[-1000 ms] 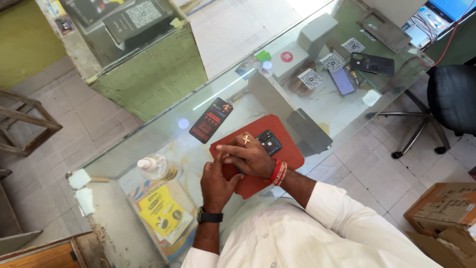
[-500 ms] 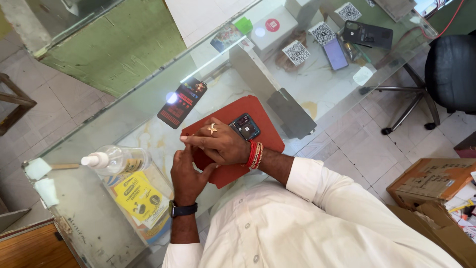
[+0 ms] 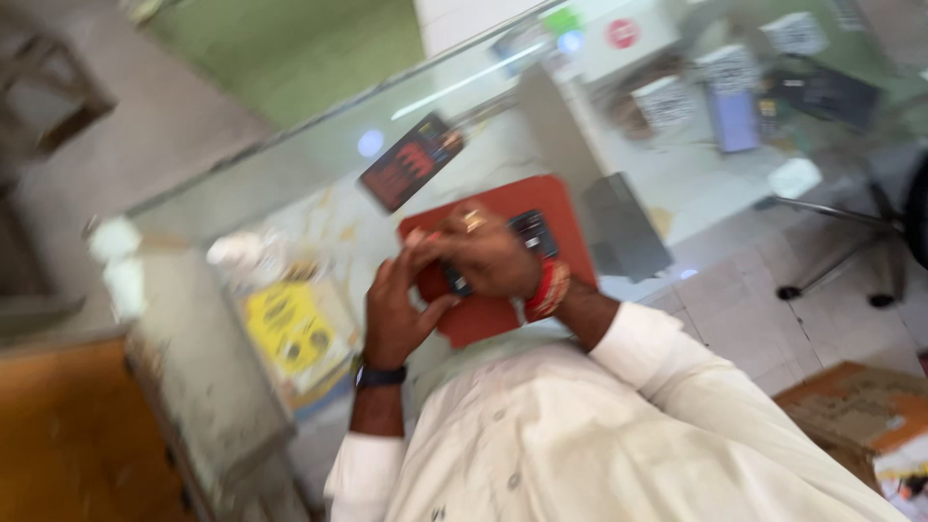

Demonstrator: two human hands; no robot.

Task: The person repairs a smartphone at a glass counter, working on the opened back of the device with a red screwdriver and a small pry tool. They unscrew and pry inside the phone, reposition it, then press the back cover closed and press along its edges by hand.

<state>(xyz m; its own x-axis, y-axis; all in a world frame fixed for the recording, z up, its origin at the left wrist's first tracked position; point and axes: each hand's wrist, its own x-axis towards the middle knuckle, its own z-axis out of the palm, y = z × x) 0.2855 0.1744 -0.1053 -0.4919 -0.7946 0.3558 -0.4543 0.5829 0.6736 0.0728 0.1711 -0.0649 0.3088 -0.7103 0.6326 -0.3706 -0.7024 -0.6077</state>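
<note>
Frame is motion-blurred; fine detail is soft.

Glass counter (image 3: 319, 184): smooth, see-through, reflective, with a straight edge running diagonally. Paper items show under it, among them a yellow printed sheet (image 3: 290, 329). A dark card (image 3: 411, 174) with red print lies flat on the glass, near the mat's upper left corner.

Red mat (image 3: 541, 208): flat, matte, rectangular with rounded corners, lying on the glass directly in front of the person.

Small dark device (image 3: 532, 234): rectangular, black, with a grid-like face, possibly keys; too blurred to be sure. It sits over the mat, partly covered by the right hand.

Right hand (image 3: 488, 253): fingers curled down over the device, gripping it from above; a gold ring on 1 finger, red bangles (image 3: 549, 290) at the wrist, white sleeve behind.

Left hand (image 3: 396, 304): fingers bent and half closed, tips meeting the right hand's fingers at the device's left end. Whether they actually grip the device, I cannot tell. A dark wristwatch (image 3: 379, 375) sits on that wrist.

A cardboard box (image 3: 851, 411) stands on the tiled floor at right.
</note>
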